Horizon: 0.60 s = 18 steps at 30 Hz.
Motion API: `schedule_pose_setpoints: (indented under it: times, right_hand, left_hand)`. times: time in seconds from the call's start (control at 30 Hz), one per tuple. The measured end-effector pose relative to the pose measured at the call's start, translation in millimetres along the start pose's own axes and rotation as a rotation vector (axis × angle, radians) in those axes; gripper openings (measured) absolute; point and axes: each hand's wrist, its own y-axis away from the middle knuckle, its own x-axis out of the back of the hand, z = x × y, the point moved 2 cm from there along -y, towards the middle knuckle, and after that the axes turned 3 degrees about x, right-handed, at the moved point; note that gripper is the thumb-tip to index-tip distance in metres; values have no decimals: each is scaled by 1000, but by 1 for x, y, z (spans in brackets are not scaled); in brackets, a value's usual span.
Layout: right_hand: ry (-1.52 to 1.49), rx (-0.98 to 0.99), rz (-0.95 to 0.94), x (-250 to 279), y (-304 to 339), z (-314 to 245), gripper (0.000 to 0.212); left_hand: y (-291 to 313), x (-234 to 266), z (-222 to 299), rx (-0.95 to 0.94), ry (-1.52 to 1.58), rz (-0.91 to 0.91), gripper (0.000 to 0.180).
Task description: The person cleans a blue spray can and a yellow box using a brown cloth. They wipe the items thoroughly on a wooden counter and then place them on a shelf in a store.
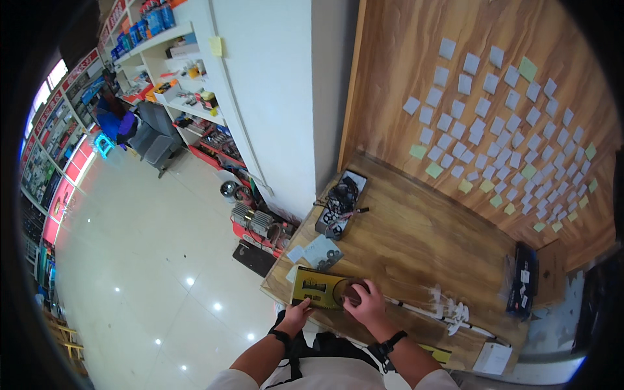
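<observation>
A yellow and black box (pixel 314 286) lies at the table's near left edge, its printed face up. My left hand (pixel 296 316) grips its lower left side, the thumb on top and the other fingers hidden beneath. Over the box's right end is my right hand (pixel 368 307), its fingers curled around the edge of a dark brown rounded piece (pixel 351 294). Whether that piece is apart from the box or set into it, I cannot tell. Just beyond the box lie a pale printed card (pixel 322 252) and smaller slips of paper.
A long white rod (pixel 416 309) with clear plastic lies to the right. Tangled black cables (pixel 342 196) fill a tray at the back left. A black box (pixel 522 281) stands at far right. Machinery (pixel 257 221) sits on the floor beside the wall.
</observation>
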Motion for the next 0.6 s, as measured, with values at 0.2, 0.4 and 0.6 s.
schedule_pose_setpoints:
  times: [0.2,0.4,0.6]
  right_hand:
    - [-31,201,-138,-67,-22,-1,46]
    - [-24,321,-353,-125,-58,-7,54]
    - [-3,306,-414,-184,-60,-27,69]
  left_hand:
    - [-16,-27,-10,66,-589,240,59]
    - [3,4,44,-622,-1560,100,126]
    - [-36,6,114,-742,-1685,-236,161]
